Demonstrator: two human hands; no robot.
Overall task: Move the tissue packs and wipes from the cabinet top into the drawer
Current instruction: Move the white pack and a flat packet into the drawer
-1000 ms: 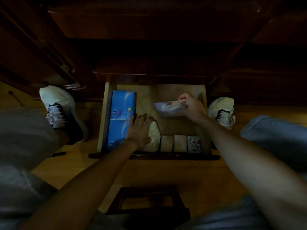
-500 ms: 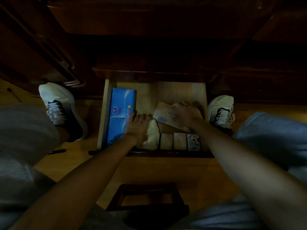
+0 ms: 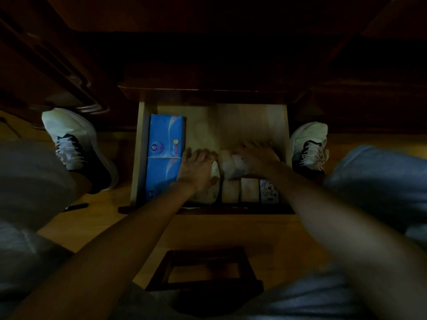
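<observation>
Dim shot, looking down into the open drawer (image 3: 280,125). My left hand (image 3: 196,169) lies palm-down on a pale soft pack (image 3: 208,192) at the drawer's front, fingers (image 3: 198,155) loosely spread and flat, pressing rather than gripping. My right hand (image 3: 256,158) is flat on a wipes pack (image 3: 231,167) just beside it, fingers stretched out and slightly fanned over the top of the pack; blurred, so I cannot tell if any finger curls under the edge. The two hands are nearly touching at the middle of the drawer.

The wipes pack sits inside the drawer, resting tilted on a row of small tissue packs (image 3: 249,189) lined along the front wall; the rightmost small pack (image 3: 269,191) has a cartoon print. Two blue tissue packs (image 3: 165,153) lie end to end along the left wall. The back half of the drawer floor is bare wood.

White sneakers (image 3: 74,144) sit on the floor either side of the drawer.
</observation>
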